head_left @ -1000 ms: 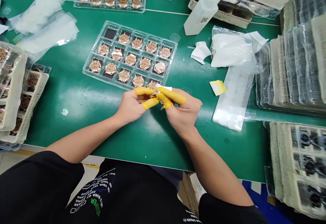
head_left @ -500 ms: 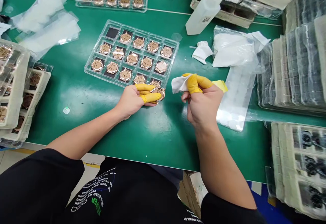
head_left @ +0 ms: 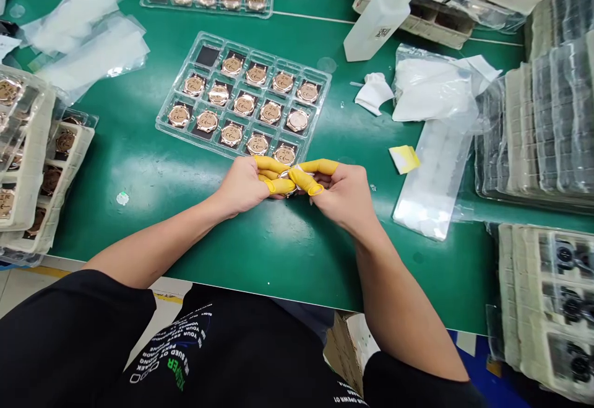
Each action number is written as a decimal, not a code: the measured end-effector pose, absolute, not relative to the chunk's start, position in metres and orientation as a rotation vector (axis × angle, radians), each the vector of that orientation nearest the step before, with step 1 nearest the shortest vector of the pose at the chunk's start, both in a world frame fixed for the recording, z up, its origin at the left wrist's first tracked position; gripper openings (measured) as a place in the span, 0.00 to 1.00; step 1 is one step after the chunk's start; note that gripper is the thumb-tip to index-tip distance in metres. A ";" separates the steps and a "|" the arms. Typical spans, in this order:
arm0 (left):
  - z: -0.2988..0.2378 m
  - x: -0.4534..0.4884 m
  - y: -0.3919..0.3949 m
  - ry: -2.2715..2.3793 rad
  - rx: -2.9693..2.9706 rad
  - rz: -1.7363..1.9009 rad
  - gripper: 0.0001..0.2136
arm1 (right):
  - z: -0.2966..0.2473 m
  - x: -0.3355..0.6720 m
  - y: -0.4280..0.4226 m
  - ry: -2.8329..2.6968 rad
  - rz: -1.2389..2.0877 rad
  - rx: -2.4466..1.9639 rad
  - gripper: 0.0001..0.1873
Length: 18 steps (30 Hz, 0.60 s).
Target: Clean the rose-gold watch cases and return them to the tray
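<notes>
Yellow finger cots cover the thumb and fingers of both hands. My left hand (head_left: 244, 185) is closed on a rose-gold watch case (head_left: 291, 194), held just in front of the tray's near edge. Against the case's right side presses my right hand (head_left: 346, 197), its fingers pinched together over a white wipe, of which only slivers show. The fingers hide most of the case. Behind my hands lies a clear plastic tray (head_left: 163, 128) of similar watch cases (head_left: 244, 104), backs up, with CE marks. Its far left pocket (head_left: 207, 56) holds only a black pad.
Right of my hands lie a yellow-and-white folded piece (head_left: 405, 159), a clear plastic sleeve (head_left: 424, 188), a crumpled wipe (head_left: 374, 93) and a bag of wipes (head_left: 429, 89). A white bottle (head_left: 378, 24) stands behind. Stacked trays (head_left: 515, 129) line the right; more trays (head_left: 34, 204) sit left.
My right hand has moved left and down with the wipe, from beside the watch case onto it. The yellow-and-white piece it partly covered is now uncovered. The view has shifted slightly.
</notes>
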<state>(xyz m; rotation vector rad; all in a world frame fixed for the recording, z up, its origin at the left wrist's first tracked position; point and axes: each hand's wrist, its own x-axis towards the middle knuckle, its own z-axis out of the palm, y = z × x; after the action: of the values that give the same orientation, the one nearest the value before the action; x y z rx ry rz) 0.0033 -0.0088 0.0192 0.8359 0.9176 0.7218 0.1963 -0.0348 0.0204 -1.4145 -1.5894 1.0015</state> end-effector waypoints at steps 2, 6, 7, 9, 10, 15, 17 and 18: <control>0.018 0.003 -0.009 0.912 0.855 0.700 0.19 | 0.014 0.193 -0.033 -1.597 0.830 -1.469 0.10; 0.017 0.004 -0.007 0.916 0.871 0.761 0.20 | 0.005 0.188 -0.029 -1.455 0.624 -1.515 0.08; 0.018 0.004 -0.006 0.929 0.862 0.773 0.21 | 0.006 0.189 -0.029 -1.438 0.608 -1.490 0.08; 0.021 0.004 -0.006 0.969 0.816 0.775 0.22 | 0.011 0.191 -0.032 -1.451 0.568 -1.406 0.08; 0.023 0.003 -0.006 0.991 0.790 0.770 0.23 | 0.015 0.193 -0.033 -1.478 0.536 -1.363 0.08; 0.034 0.003 -0.008 1.007 0.794 0.744 0.25 | 0.025 0.195 -0.033 -1.761 0.309 -1.258 0.04; 0.036 0.004 -0.009 1.012 0.800 0.747 0.24 | 0.023 0.197 -0.026 -1.754 0.185 -1.334 0.04; 0.036 0.004 -0.009 1.022 0.791 0.756 0.23 | 0.023 0.199 -0.023 -1.693 0.131 -1.398 0.05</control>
<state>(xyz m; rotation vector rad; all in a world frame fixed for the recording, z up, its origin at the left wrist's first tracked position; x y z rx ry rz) 0.0043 -0.0094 0.0359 0.7915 1.0219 0.7556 0.1988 -0.0233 0.0226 -1.3982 -1.6929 0.1309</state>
